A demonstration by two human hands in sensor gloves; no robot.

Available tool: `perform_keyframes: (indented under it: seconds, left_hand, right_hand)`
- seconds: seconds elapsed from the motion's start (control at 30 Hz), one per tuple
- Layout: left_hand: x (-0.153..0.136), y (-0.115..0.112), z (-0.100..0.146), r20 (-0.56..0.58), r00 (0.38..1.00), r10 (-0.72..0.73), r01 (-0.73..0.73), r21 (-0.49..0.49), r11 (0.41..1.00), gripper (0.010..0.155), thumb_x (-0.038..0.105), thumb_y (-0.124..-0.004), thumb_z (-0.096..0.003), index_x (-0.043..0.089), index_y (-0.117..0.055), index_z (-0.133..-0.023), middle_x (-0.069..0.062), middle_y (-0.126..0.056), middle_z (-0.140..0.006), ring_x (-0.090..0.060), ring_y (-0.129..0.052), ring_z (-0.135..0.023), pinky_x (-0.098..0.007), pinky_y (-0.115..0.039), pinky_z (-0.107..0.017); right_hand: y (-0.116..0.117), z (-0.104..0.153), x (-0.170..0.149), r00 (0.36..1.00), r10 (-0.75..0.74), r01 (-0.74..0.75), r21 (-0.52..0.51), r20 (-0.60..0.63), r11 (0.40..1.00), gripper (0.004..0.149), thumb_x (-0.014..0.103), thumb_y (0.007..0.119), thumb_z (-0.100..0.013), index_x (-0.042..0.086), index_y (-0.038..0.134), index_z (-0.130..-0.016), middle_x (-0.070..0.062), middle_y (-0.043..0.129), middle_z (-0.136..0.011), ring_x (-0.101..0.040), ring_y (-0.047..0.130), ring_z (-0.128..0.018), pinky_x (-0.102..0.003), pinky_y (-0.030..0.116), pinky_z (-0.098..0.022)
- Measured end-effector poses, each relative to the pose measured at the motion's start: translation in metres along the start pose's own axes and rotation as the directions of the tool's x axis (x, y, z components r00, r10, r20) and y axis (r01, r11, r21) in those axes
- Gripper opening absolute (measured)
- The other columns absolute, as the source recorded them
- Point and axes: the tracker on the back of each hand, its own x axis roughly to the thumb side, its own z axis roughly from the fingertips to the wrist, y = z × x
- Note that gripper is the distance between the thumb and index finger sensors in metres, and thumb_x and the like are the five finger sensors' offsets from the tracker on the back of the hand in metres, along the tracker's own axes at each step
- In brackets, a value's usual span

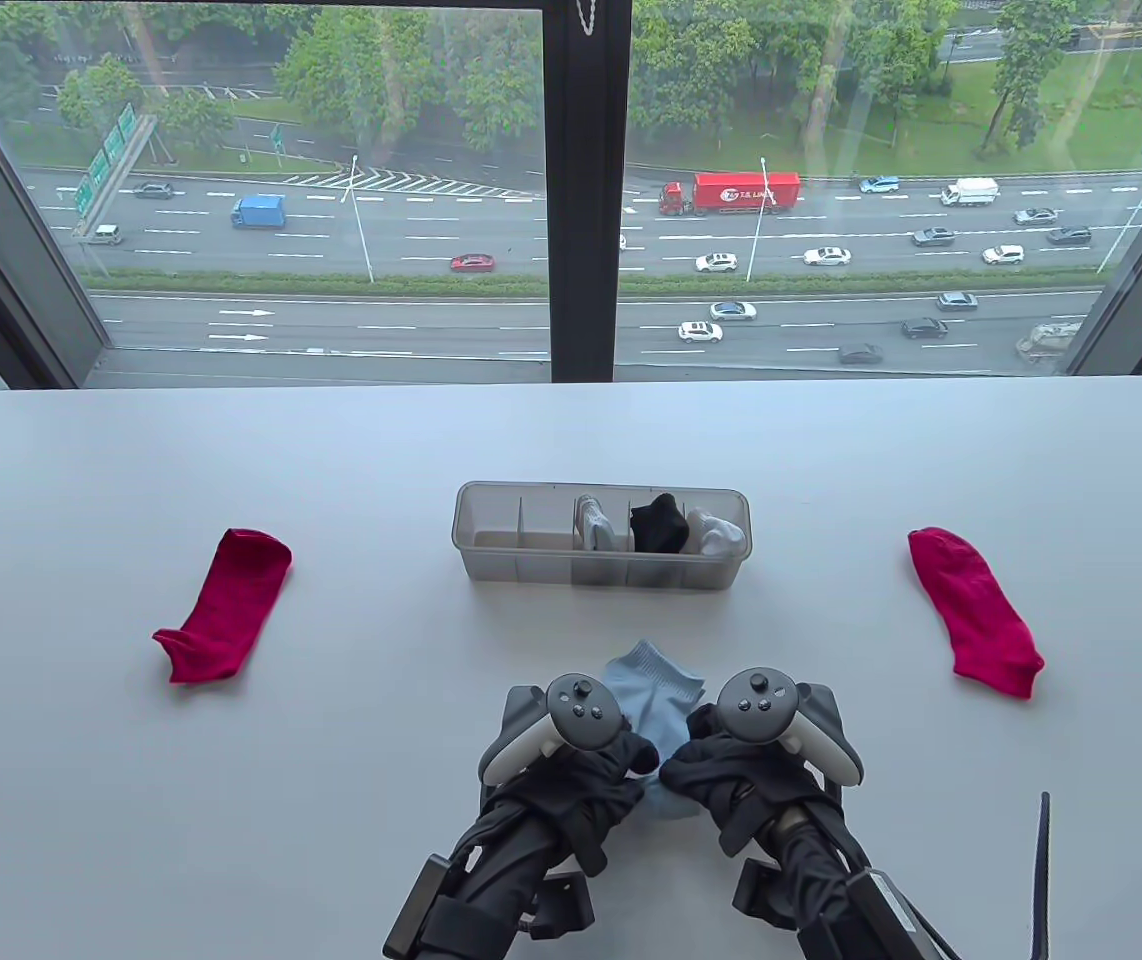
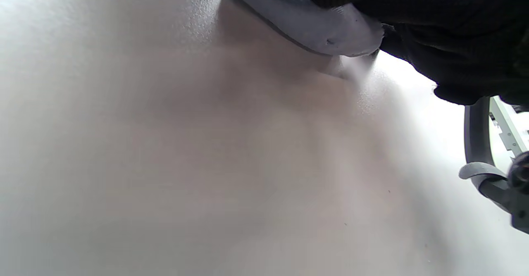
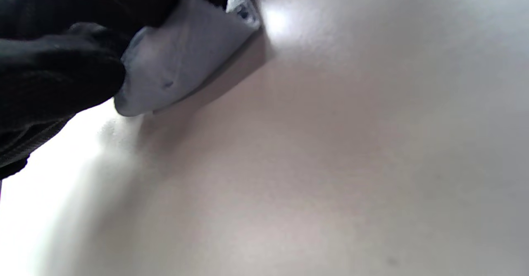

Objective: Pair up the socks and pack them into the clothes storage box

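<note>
At bottom centre of the table view, my left hand [image 1: 581, 770] and right hand [image 1: 731, 765] both pinch the light blue socks [image 1: 653, 690]. The storage box [image 1: 511, 560] above already holds three pairs; two red socks [image 1: 226, 605] [image 1: 976, 610] lie unpaired at left and right.

Soft daylight from the window; sharp overhead view, blurred wrist views

The window [image 1: 571, 190] beyond the table [image 1: 131, 800] gives even, overcast light; the tabletop looks pale and flat, with only faint shadows under the storage box [image 1: 601, 560] and the red socks [image 1: 226, 605]; the table view is crisp, its straight lines bowing slightly toward the edges; both wrist views are soft and out of focus, the table surface [image 2: 206, 164] grading from blown-out white glare at the corners to a dull pinkish-grey shade below the light blue sock [image 3: 186, 65]; the gloves show as nearly featureless black.
</note>
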Motion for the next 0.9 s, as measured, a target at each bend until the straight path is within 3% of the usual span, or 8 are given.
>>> perform_keyframes:
  seconds: [0.2,0.27,0.33,0.43,0.6,0.7,0.8,0.9]
  left_hand:
    - [0.0076,-0.0036,-0.0001,-0.051,0.994,-0.096,0.101,0.106,0.989,0.042,0.030,-0.067,-0.0539,0.022,-0.068,-0.095,-0.012,-0.019,-0.115,-0.040,-0.005,-0.108,-0.068,-0.007,-0.072]
    - [0.0081,-0.0036,-0.0003,-0.051,0.995,-0.089,0.094,0.108,0.990,0.042,0.028,-0.062,-0.0548,0.017,-0.067,-0.095,-0.013,-0.019,-0.115,-0.041,-0.005,-0.108,-0.069,-0.008,-0.073]
    - [0.0074,-0.0037,-0.0003,-0.050,0.995,-0.086,0.091,0.112,0.989,0.043,0.026,-0.058,-0.0549,0.012,-0.066,-0.095,-0.013,-0.019,-0.115,-0.041,-0.005,-0.108,-0.068,-0.009,-0.073]
    - [0.0072,-0.0044,-0.0003,-0.045,0.996,-0.077,0.082,0.108,0.991,0.044,0.025,-0.055,-0.0550,0.008,-0.064,-0.095,-0.014,-0.017,-0.115,-0.041,-0.004,-0.107,-0.068,-0.008,-0.072]
    - [0.0054,-0.0026,0.0002,-0.033,0.999,-0.043,0.047,0.116,0.992,0.045,0.027,-0.053,-0.0552,0.008,-0.064,-0.094,-0.015,-0.019,-0.115,-0.040,-0.004,-0.107,-0.068,-0.008,-0.072]
    - [0.0015,-0.0032,-0.0004,-0.011,1.000,-0.016,0.017,0.056,0.998,0.061,0.038,-0.067,-0.0530,0.026,-0.038,-0.105,-0.013,-0.012,-0.115,-0.038,0.002,-0.106,-0.066,-0.002,-0.072]
    - [0.0033,-0.0021,0.0006,-0.036,0.998,-0.052,0.057,0.140,0.988,0.046,0.028,-0.065,-0.0543,0.016,-0.059,-0.098,-0.010,-0.020,-0.116,-0.037,-0.005,-0.108,-0.066,-0.007,-0.074]
    - [0.0064,-0.0030,-0.0002,-0.038,0.997,-0.070,0.075,0.141,0.987,0.044,0.027,-0.062,-0.0545,0.011,-0.062,-0.096,-0.012,-0.023,-0.115,-0.040,-0.008,-0.108,-0.067,-0.010,-0.075]
  right_hand:
    - [-0.0009,0.0000,-0.0023,0.999,-0.054,0.054,0.018,0.007,0.998,0.035,0.036,0.064,-0.060,0.014,0.077,-0.084,-0.013,0.017,-0.111,-0.039,-0.007,-0.096,-0.062,0.000,-0.064]
    - [-0.0008,0.0003,-0.0027,0.998,-0.061,0.061,0.013,0.013,0.998,0.038,0.036,0.065,-0.059,0.015,0.070,-0.090,-0.014,0.017,-0.111,-0.040,-0.007,-0.096,-0.062,-0.001,-0.064]
    - [-0.0011,0.0013,-0.0044,0.998,-0.047,0.047,0.022,0.038,0.999,0.057,0.041,0.072,-0.055,0.024,0.049,-0.104,-0.015,0.016,-0.111,-0.041,-0.007,-0.096,-0.062,0.000,-0.064]
    - [0.0013,0.0012,-0.0032,0.998,0.042,-0.045,0.064,0.045,0.997,0.058,0.040,0.078,-0.051,0.029,0.053,-0.102,-0.014,0.010,-0.111,-0.041,-0.009,-0.095,-0.063,-0.001,-0.064]
    - [0.0029,-0.0003,-0.0012,0.996,0.081,-0.081,0.002,0.025,0.997,0.041,0.039,0.072,-0.051,0.031,0.068,-0.091,-0.013,0.015,-0.111,-0.042,-0.005,-0.096,-0.064,0.003,-0.066]
    - [0.0031,-0.0010,-0.0014,0.998,0.051,-0.051,0.005,0.023,0.999,0.040,0.040,0.065,-0.053,0.028,0.069,-0.091,-0.012,0.015,-0.110,-0.041,-0.006,-0.096,-0.064,0.001,-0.065]
    - [0.0029,-0.0013,-0.0020,0.999,0.034,-0.034,0.016,0.025,0.999,0.040,0.040,0.061,-0.054,0.027,0.069,-0.091,-0.013,0.013,-0.110,-0.041,-0.008,-0.095,-0.063,-0.001,-0.064]
    - [0.0032,-0.0006,-0.0033,0.999,-0.028,0.028,-0.007,0.023,1.000,0.044,0.039,0.063,-0.056,0.022,0.064,-0.096,-0.013,0.014,-0.110,-0.039,-0.008,-0.096,-0.062,-0.002,-0.064]
